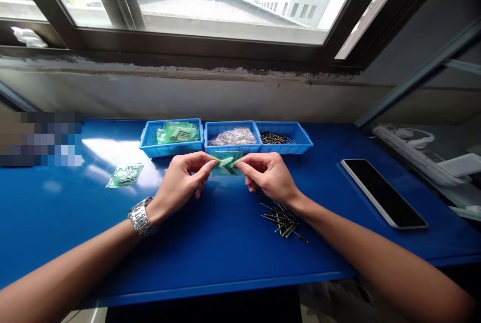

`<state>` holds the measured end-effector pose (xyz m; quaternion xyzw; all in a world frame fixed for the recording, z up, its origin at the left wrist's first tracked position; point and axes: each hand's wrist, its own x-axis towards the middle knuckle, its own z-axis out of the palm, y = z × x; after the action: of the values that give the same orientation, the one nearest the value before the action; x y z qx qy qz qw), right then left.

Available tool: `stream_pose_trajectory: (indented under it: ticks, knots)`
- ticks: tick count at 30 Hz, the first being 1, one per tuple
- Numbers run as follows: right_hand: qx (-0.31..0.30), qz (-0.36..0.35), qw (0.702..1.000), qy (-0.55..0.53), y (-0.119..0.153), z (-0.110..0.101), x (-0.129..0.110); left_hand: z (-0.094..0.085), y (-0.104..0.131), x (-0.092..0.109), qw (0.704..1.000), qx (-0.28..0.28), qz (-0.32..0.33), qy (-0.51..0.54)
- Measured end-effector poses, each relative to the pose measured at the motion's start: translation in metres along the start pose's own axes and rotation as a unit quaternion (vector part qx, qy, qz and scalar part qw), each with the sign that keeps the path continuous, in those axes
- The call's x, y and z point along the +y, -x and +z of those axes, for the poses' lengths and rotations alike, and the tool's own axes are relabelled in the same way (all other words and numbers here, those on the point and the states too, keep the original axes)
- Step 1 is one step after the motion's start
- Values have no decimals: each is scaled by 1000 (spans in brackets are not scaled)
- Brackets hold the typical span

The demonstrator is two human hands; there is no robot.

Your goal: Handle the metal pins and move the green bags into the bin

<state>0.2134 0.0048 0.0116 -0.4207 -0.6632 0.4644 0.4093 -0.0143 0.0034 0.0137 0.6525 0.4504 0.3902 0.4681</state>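
A small green plastic bag [227,164] with pale and dark pieces inside is stretched between my hands. My left hand [188,178] pinches its left edge, and my right hand [266,175] pinches the right edge. Just beyond stand three blue bins: the left bin [171,152] holds green bags, the middle bin [233,123] clear bags or silvery pieces, and the right bin [303,141] dark metal pins. Loose pins [284,223] lie on the blue table below my right hand. Another filled bag [125,175] rests to the left.
The blue table [180,258] runs along a wall under a window. A phone [383,193] lies at the right. White items [421,155] sit on a shelf at the far right. A blurred patch covers the far left.
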Motion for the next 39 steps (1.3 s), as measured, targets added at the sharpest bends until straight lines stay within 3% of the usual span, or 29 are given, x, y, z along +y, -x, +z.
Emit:
stream_pose_trajectory:
  ticks: [4, 7, 13, 21, 35, 39]
  knots:
    - [3, 2, 1000, -9, 0, -1, 2, 2, 2, -1, 999, -5, -6, 41]
    - [-2, -8, 1000, -25, 1, -1, 3, 3, 4, 1, 998, 4, 25, 56]
    - [44, -59, 997, 24, 5, 2, 1, 4, 5, 2, 994, 50, 92, 23]
    - [52, -80, 994, 62, 8, 3, -3, 5, 7, -2, 990, 60, 126, 10]
    - [40, -61, 997, 37, 5, 2, -1, 3, 6, -1, 991, 72, 113, -2]
    - [18, -34, 999, 19, 4, 3, -3, 2, 6, 1, 997, 43, 53, 25]
